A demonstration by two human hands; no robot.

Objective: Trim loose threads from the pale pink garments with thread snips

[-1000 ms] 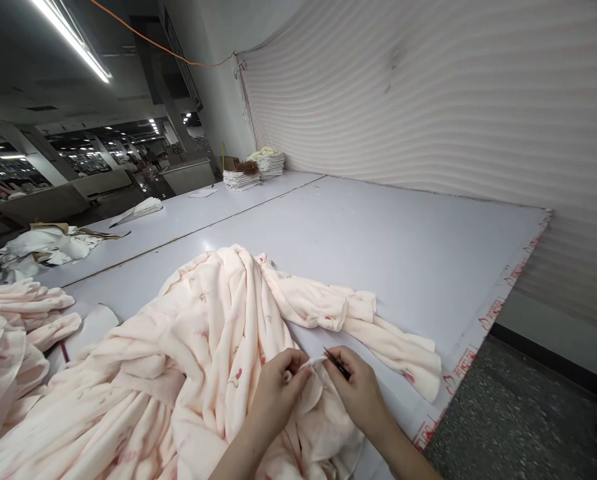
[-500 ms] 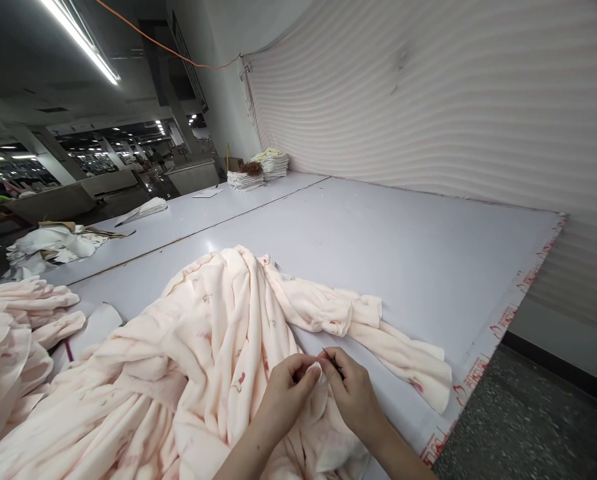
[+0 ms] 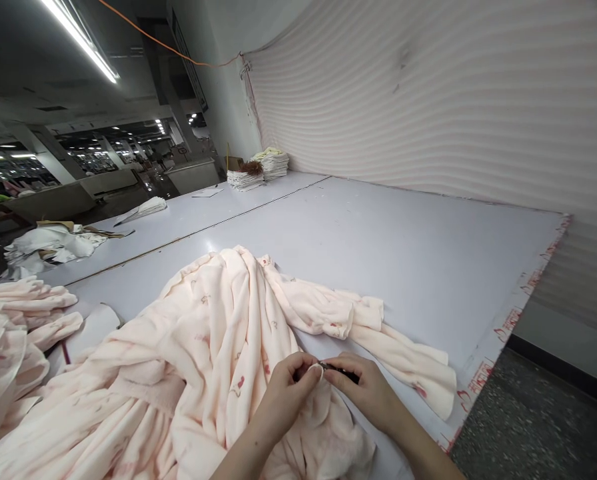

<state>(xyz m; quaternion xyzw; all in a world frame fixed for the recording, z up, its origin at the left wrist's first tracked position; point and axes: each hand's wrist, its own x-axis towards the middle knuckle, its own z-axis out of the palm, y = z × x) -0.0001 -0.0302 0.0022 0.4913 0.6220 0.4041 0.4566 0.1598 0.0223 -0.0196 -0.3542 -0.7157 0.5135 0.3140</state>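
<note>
A pale pink fleece garment [image 3: 213, 347] with small red prints lies bunched on the white table [image 3: 403, 260]. My left hand [image 3: 288, 393] pinches a small fold of the garment's edge near the table's front. My right hand [image 3: 368, 393] is closed on a small dark tool [image 3: 338, 369], which looks like thread snips, with its tip right at the fold held by my left hand. One sleeve [image 3: 378, 340] of the garment stretches to the right, toward the table's edge.
More pink fabric [image 3: 13, 333] is heaped at the left. White cloth pieces [image 3: 48, 243] and folded stacks [image 3: 258, 170] lie on the far tables. A ribbed wall covering [image 3: 453, 107] rises behind the table. The table's right edge [image 3: 508, 320] drops to a dark speckled floor [image 3: 538, 427].
My right hand has turned the dark tool from pointing up to lying almost flat, its tip at the fold. Both hands have stayed close together on the fabric edge.
</note>
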